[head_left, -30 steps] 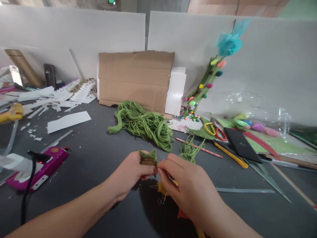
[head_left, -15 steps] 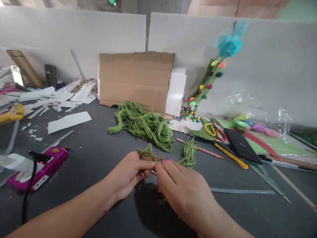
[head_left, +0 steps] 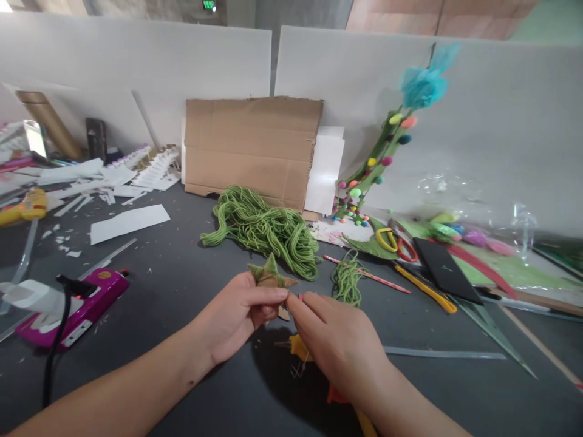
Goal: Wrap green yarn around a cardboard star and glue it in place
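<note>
My left hand (head_left: 239, 312) pinches a small cardboard star (head_left: 272, 280) between thumb and fingers. Green yarn is wrapped round its upper points, while bare brown cardboard shows in the middle and on the right point. Against the star's lower right side, my right hand (head_left: 339, 340) is closed in a pinch. A small red bit shows by its fingers; what it grips is hidden. Partly under that hand lies a yellow hot glue gun (head_left: 300, 348) with a thin wire stand. Just behind the star rests a large heap of green yarn (head_left: 264, 230).
A smaller yarn tangle (head_left: 348, 279) lies by a striped pencil (head_left: 387, 282). Scissors (head_left: 405, 247), a yellow cutter (head_left: 428, 290) and a black phone-like slab (head_left: 446, 267) are at right. A purple power strip (head_left: 91, 306) stands left; cardboard (head_left: 252, 152) leans behind.
The star has turned a little in my left hand, and more of its brown cardboard shows. My right hand has shifted slightly, uncovering more of the yellow glue gun.
</note>
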Available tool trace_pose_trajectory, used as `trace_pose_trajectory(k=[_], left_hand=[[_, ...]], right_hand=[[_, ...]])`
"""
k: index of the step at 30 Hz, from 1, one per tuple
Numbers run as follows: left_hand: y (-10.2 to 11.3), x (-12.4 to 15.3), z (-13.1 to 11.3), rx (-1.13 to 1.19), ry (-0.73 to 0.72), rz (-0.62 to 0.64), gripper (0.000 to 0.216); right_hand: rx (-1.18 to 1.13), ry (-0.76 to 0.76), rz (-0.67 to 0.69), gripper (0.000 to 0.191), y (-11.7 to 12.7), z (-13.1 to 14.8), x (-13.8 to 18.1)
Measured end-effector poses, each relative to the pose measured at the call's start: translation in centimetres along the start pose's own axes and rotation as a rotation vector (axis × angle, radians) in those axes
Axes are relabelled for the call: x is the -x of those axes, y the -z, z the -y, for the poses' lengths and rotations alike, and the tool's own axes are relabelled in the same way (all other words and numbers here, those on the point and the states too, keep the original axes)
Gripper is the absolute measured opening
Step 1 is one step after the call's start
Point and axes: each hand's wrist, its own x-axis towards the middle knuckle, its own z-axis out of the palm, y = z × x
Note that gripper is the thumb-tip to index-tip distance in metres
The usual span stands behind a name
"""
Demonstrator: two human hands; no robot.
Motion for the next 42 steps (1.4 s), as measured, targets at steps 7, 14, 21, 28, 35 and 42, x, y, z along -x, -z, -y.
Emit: trace_pose_trajectory(k=[7,14,21,28,35,42], left_hand=[[-0.2,0.1,0.2,-0.085,-0.059,-0.054,0.014],[-0.3,0.5,-0.5,-0.340,0.000,0.047,0.014],[-0.7,0.3,-0.2,-0.589,0.058,0.053,0.012],[-0.6,0.2,0.2,-0.624,-0.028,-0.106,0.011],[-0.4,0.1,0.3,-0.342,-0.039,-0.105,0.010],[0.5,-0.4,0.1,-0.136,0.027,-0.072,0.008]], right_hand=[[-0.103,-0.059,0.076,0.018,0.0,-0.1,-0.1],[-0.822,-0.497,0.271,0.016,2.1,-2.2,-1.7],[-0.944,-0.709,0.379,0.014,3.1,-1.8,-2.1],[-0.649,-0.576,0.158,0.014,3.0,0.4,-1.9],[-0.115,-0.111,0.000,0.020,1.6,1.6,-0.3],[0.172,0.059,-0.022,0.021,1.8,1.6,-0.3]])
